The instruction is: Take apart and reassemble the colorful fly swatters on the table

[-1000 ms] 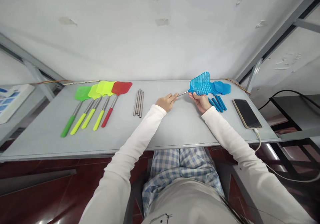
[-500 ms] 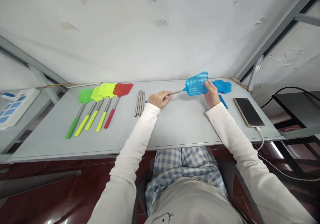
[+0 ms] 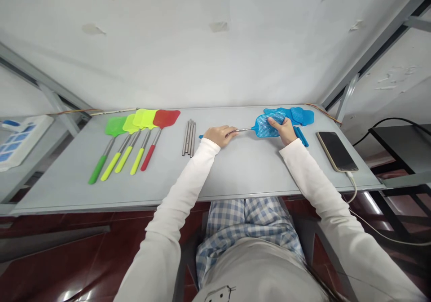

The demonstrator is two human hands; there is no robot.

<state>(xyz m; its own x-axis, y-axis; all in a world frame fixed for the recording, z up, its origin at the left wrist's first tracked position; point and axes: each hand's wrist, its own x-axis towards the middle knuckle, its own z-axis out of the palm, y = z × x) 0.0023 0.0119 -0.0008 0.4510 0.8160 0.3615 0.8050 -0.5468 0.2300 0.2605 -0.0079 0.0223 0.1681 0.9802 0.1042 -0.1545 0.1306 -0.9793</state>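
A fly swatter with a blue mesh head lies level between my two hands, a little above the table or on it; I cannot tell which. My left hand is closed around its metal rod, and a blue handle end pokes out on the far side of that hand. At the mesh, my right hand grips the edge with the thumb on top. Behind my right hand are more loose blue swatter heads and blue handles. Several bare metal rods lie to the left of my left hand.
Swatters in green, yellow and red lie side by side on the left of the grey table. A phone with a white cable is at the right. A wall stands behind; metal frame bars flank both sides.
The blue swatter head has come down and turned from tilted up to nearly level. My right hand has shifted its grip with the thumb over the mesh; my left still holds the rod.
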